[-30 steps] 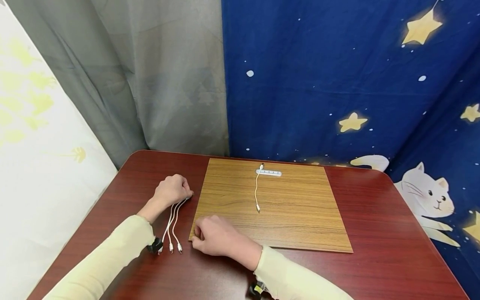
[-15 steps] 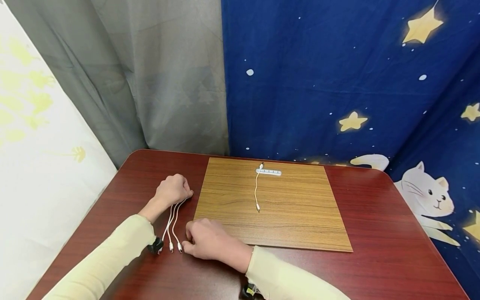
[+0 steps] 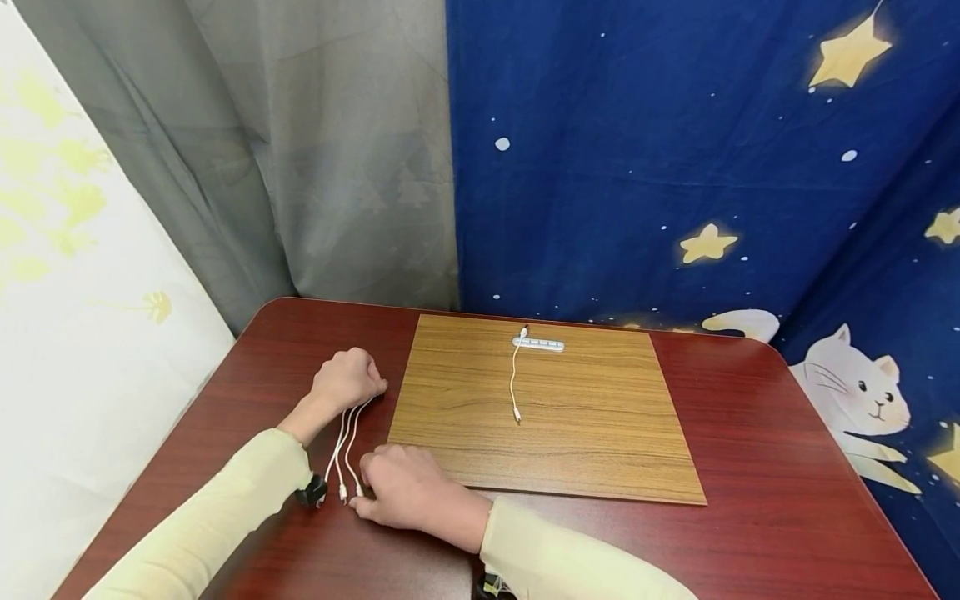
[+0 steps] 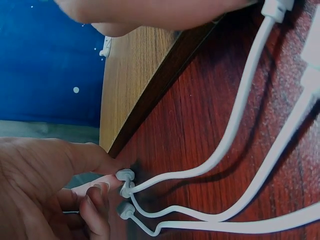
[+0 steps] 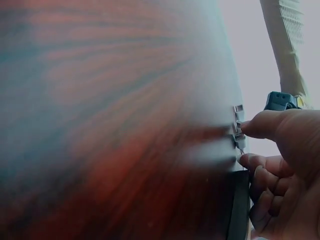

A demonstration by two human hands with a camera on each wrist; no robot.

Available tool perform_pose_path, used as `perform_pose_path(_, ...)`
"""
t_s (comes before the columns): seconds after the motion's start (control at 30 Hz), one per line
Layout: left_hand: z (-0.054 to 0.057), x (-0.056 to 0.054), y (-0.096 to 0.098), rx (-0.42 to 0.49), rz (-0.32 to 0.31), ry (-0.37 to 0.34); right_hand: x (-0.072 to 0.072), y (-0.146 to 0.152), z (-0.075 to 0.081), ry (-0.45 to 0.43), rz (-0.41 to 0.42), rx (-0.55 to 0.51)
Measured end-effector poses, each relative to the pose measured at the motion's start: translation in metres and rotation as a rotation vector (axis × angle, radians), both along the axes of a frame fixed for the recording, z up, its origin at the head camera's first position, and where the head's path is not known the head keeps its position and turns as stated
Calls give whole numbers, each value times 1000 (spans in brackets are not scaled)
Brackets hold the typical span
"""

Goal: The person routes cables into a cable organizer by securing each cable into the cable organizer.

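Several short white charging cables (image 3: 351, 442) lie on the red table, left of the wooden board. My left hand (image 3: 347, 379) pinches at their far ends, its thumb and finger right at the small plugs (image 4: 126, 175) in the left wrist view. My right hand (image 3: 408, 487) is at their near ends, thumb and forefinger spread either side of a near plug (image 5: 240, 141), with a gap between the fingertips. Another white cable (image 3: 513, 379) runs down the board from a pale slotted cable clip strip (image 3: 542, 344), with its upper plug just past the strip.
The wood-grain board (image 3: 600, 425) lies flat on the red table (image 3: 750, 417), its raised left edge close to both hands. Behind the table hang a grey curtain (image 3: 360, 167) and a blue starry one (image 3: 570, 167).
My right hand has moved left from the board's near left corner to the near cable plugs. My left hand and the cables have stayed in place.
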State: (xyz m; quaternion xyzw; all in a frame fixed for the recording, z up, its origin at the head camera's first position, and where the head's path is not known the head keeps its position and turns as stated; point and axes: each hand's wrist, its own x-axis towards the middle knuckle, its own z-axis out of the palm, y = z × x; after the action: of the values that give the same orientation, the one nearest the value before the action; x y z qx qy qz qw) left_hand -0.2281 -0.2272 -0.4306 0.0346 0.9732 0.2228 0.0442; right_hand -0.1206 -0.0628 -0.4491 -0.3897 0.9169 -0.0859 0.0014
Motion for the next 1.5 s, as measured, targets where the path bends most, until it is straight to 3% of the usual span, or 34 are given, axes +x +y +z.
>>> perform_pose_path(0.27,1,-1,1,-6,6,-1,2,-7,3,8,-57,105)
perform_pose_path(0.6,-1,-4,1,-15,8,-22,3,-5,3,-39,-40,75)
perform_pose_path(1.2,0,-3,-1,14,42,0,2,2,8,-6,27,28)
perform_pose_path(1.5,1,-5,-2,57,79,20,-4,12,11,-81,50,-59)
